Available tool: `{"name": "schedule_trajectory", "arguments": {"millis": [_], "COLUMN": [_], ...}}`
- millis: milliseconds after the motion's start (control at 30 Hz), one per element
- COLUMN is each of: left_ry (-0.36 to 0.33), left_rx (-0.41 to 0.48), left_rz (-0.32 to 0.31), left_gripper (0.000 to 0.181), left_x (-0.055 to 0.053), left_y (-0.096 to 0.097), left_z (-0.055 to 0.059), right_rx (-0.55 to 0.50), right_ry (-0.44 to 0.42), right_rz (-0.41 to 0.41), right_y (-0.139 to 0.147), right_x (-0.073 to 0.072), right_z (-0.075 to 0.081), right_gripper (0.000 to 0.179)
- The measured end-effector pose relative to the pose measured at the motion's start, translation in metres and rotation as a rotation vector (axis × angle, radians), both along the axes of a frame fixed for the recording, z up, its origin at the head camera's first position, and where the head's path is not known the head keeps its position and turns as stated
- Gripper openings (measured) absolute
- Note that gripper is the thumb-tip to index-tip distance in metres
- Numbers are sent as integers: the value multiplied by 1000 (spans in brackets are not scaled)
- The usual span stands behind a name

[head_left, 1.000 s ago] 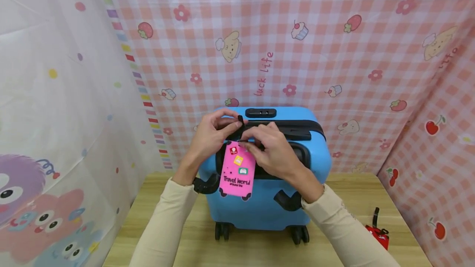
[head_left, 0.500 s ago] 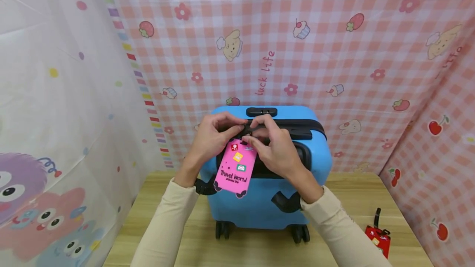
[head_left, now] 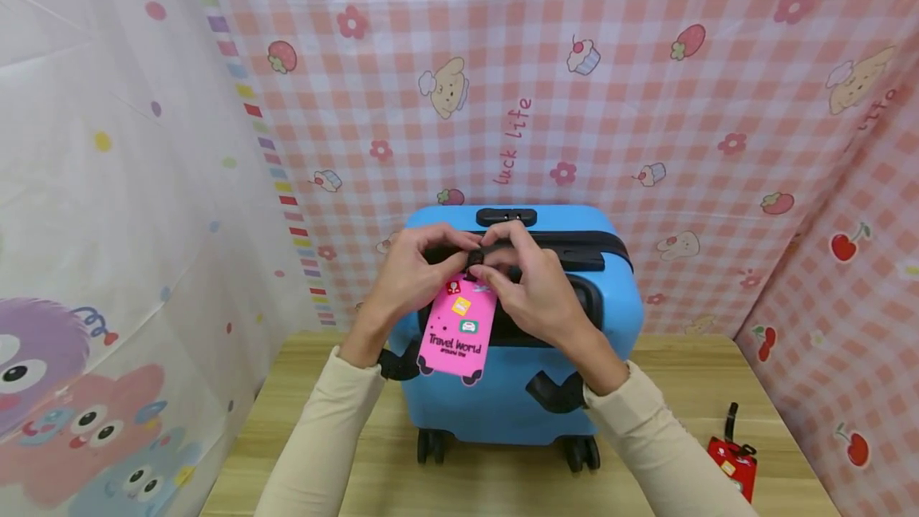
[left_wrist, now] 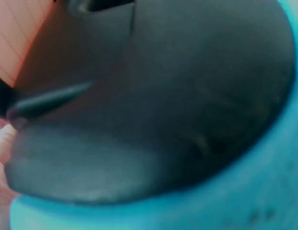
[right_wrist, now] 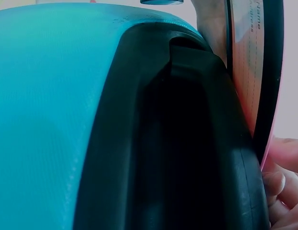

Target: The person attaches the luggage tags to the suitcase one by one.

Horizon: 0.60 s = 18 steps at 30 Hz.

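Note:
A pink luggage tag (head_left: 455,333), printed "Travel World", hangs by its black strap (head_left: 475,259) in front of the dark side handle of a blue suitcase (head_left: 502,405). My left hand (head_left: 411,274) pinches the strap between thumb and fingers. From the other side, my right hand (head_left: 537,290) pinches the same strap just above the tag. The fingertips of both hands nearly meet there and partly hide the strap. In the right wrist view the tag's lined back (right_wrist: 248,72) stands beside the black handle (right_wrist: 230,143). Only the handle (left_wrist: 115,120) and blue shell fill most of the left wrist view.
The suitcase lies on its side on a wooden table (head_left: 287,421), wheels (head_left: 431,447) toward me. A red luggage tag (head_left: 732,465) lies at the right, partly behind my right sleeve. A checked curtain (head_left: 560,102) stands behind, with a white printed curtain (head_left: 108,182) at the left.
The strap's end, upright by my left fingers a second ago, is now down between both hands. My hands have drawn closer together. The pink tag swung left, then slightly back.

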State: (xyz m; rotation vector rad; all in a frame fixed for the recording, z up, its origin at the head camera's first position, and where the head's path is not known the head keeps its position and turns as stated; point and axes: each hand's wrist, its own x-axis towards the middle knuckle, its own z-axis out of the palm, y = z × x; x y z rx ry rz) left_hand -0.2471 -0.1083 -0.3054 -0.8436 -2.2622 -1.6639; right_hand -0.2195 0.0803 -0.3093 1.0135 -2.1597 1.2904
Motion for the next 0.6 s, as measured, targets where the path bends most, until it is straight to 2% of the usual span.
{"name": "schedule_trajectory", "arguments": {"millis": [400,600], "left_ry": [6,3], "left_rx": [-17,-28], "left_rz": [-37,-31], "left_gripper": [14,13], "left_x": [1,1], "left_y": [-5,-6], "left_z": [-1,0], "right_rx": [-32,-29], "right_ry": [-20,-27], "right_rz": [-23,-63], "right_y": [-1,-3], "right_x": [1,1], "right_z": [-1,-1], "right_gripper": [30,26]}}
